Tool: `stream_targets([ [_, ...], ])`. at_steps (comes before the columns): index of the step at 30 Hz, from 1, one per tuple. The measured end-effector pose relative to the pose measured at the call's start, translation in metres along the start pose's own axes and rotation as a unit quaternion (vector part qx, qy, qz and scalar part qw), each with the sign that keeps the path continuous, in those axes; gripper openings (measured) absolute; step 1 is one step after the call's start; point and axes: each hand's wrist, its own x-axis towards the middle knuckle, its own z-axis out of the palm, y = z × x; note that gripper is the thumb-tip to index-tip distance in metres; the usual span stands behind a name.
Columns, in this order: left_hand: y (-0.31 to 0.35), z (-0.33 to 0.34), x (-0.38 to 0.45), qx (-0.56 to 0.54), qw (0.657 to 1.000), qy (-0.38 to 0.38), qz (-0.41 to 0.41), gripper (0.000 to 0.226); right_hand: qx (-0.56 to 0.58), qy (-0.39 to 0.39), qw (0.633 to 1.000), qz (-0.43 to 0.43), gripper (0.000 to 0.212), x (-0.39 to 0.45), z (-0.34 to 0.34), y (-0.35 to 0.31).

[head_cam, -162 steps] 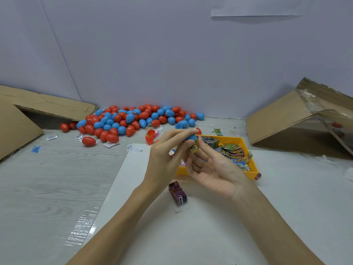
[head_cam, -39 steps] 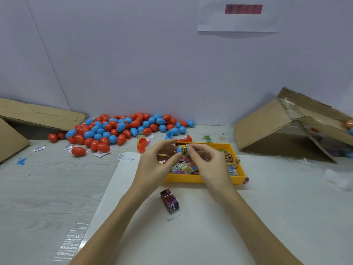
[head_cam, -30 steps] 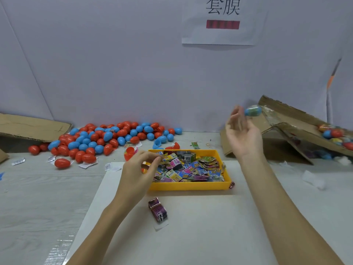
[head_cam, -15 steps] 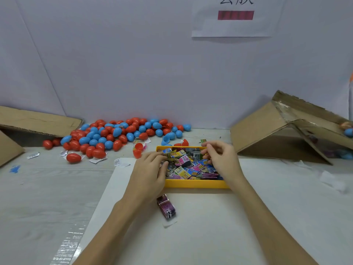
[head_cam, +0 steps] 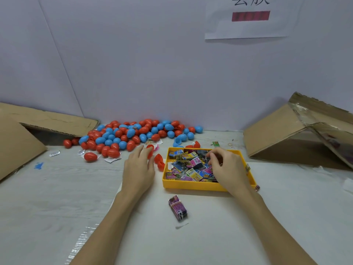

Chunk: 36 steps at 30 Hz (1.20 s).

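Hands at a yellow plastic tray (head_cam: 200, 186) heaped with glossy printed packets (head_cam: 191, 169).

Head view: the left hand (head_cam: 138, 169) lies with its fingers stretched nearly straight, tips touching a smooth red plastic egg half (head_cam: 150, 150) just left of the tray. The right hand (head_cam: 227, 167) curls down into the packets, and its knuckles hide whether it pinches one. A small purple carton (head_cam: 178, 208) lies on the white sheet near the tray's front wall. Rounded red and blue eggs (head_cam: 129, 134) are heaped by the back wall. A tilted cardboard box (head_cam: 282, 134) is cut off at the right.
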Motion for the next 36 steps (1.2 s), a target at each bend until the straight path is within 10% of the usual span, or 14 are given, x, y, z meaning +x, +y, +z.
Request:
stream_targets([
  [5, -0.018, -0.011, 0.042, 0.123, 0.988, -0.024, -0.094, 0.047, -0.01, 0.001, 1.0, -0.005, 0.016, 0.002, 0.003, 0.0],
  [12, -0.05, -0.009, 0.071, 0.264, 0.963, -0.041, 0.024, 0.026, 0.0, 0.002, 1.0, -0.011, 0.018, 0.001, 0.003, 0.0],
  [17, -0.008, -0.014, 0.044, -0.031, 0.998, 0.05, 0.024, 0.017, -0.003, 0.005, 1.0, -0.013, 0.018, 0.002, 0.003, 0.001],
  [21, 0.05, -0.027, 0.007, -0.334, 0.942, -0.006, 0.018, 0.033, -0.001, 0.004, 1.0, -0.022, 0.017, 0.0, 0.003, -0.003],
  [31, 0.077, -0.016, -0.03, -0.35, 0.923, -0.067, 0.147, 0.036, 0.18, -0.064, 0.98, -0.058, 0.022, -0.013, 0.002, -0.033],
  [36, 0.081, -0.017, -0.033, -0.451, 0.887, -0.059, 0.078, 0.044, 0.311, -0.072, 0.946, 0.057, 0.013, -0.013, 0.001, -0.04],
])
